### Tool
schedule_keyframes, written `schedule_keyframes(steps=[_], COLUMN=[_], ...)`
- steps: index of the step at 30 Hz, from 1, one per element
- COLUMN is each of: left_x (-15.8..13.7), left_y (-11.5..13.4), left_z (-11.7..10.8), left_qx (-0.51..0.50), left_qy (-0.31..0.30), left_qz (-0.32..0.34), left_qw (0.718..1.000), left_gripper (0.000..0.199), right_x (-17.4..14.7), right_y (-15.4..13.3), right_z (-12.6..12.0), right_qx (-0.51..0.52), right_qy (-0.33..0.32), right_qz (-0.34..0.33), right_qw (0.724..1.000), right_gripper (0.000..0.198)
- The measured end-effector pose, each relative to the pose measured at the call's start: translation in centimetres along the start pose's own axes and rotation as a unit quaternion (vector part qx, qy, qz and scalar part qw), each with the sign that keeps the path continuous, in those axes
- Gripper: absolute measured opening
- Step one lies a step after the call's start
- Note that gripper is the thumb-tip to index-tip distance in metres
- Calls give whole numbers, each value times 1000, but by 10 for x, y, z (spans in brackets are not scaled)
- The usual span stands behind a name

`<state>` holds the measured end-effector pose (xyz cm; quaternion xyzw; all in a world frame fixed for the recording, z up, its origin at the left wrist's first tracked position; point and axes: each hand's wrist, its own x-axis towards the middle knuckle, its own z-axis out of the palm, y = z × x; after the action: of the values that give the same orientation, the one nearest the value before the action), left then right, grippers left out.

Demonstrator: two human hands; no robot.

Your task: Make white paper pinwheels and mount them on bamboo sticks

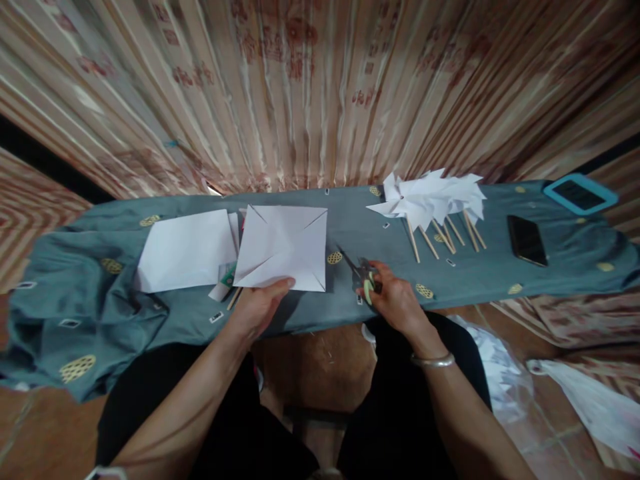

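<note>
Slit paper sheet (283,243): square, white; held just above the cloth, near the middle, right of the paper stack; cut inward from all four corners, uncut at centre.
Left hand (261,303): grips the near edge of the sheet, thumb on top; fingers hidden beneath.
Right hand (395,293): closed around the scissors handles; wears a silver bangle (433,361) at the wrist.
Scissors (369,283): pale green at the grips, dark at the blades; point toward the sheet, apart from it; cannot tell whether blades are parted.
Paper stack (187,250): white; lies flat to the left, just beside the sheet.
Green-and-white item (225,280): partly under the sheet; too blurred to identify.
Pinwheels (435,197): white paper, overlapping in a row at the far edge, right of the scissors; mounted on wooden sticks (427,243) aimed toward the near edge.
Phone (528,240): black, lying right of the pinwheels.
Blue-framed device (581,193): dark panel, at the far right beyond the phone.
Cloth (350,213): grey-green, patterned in yellow; spread beneath everything listed.
</note>
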<state>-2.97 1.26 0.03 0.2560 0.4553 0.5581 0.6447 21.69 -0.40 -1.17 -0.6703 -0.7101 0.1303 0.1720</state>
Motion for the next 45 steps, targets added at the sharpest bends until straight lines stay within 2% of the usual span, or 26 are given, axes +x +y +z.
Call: schedule_keyframes(steps=[3,6,9,16,19,22,24,27,29,32,34,35,37,38,41,45], left_x=[-2,-3,-8,-43,-53,-51,-47,-53,-66,-86,-89,-85,-71,-62,-37,-22], left_y=[-1,-11,-20,-26,-32,-36,-38,-43,-50,-61,-61,-59,-50,-46,-34,-30], left_z=[5,7,7,1,-3,-2,3,17,25,34,37,38,39,39,38,33], left_qx=[-39,-69,-74,-68,-22,17,-21,-119,-132,-48,8,32,75,93,102,113], left_qy=[-22,2,24,34,4,-44,-37,-6,-72,-203,-235,-229,-144,-98,-51,-97], left_qz=[-22,-42,-77,-151,-180,-233,-260,-261,-291,-336,-282,-227,-90,-38,-4,6], left_qw=[999,997,994,986,983,971,965,958,945,918,930,946,983,990,993,989], left_gripper=[54,61,59,34,16,18,19,12,19,40,42,40,33,33,46,29], right_x=[2,6,11,18,21,23,26,31,34,36,33,29,20,15,-1,-19], right_y=[4,8,9,9,6,0,-3,-5,-5,-5,-7,-9,-15,-20,-39,-59], right_z=[-1,-4,-7,-6,-5,-3,-3,-1,-1,-1,-2,-3,-5,-5,-3,2], right_qx=[-105,-177,-203,-184,-166,-149,-144,-146,-150,-163,-176,-180,-173,-161,-109,-43], right_qy=[4,6,7,21,21,27,29,27,23,16,17,19,24,27,24,6], right_qz=[13,29,39,50,51,52,57,71,78,78,72,65,42,25,-54,-151], right_qw=[994,984,978,982,985,987,988,986,985,983,982,981,984,986,992,988], right_gripper=[52,51,45,37,40,38,36,35,35,33,33,33,35,36,38,35])
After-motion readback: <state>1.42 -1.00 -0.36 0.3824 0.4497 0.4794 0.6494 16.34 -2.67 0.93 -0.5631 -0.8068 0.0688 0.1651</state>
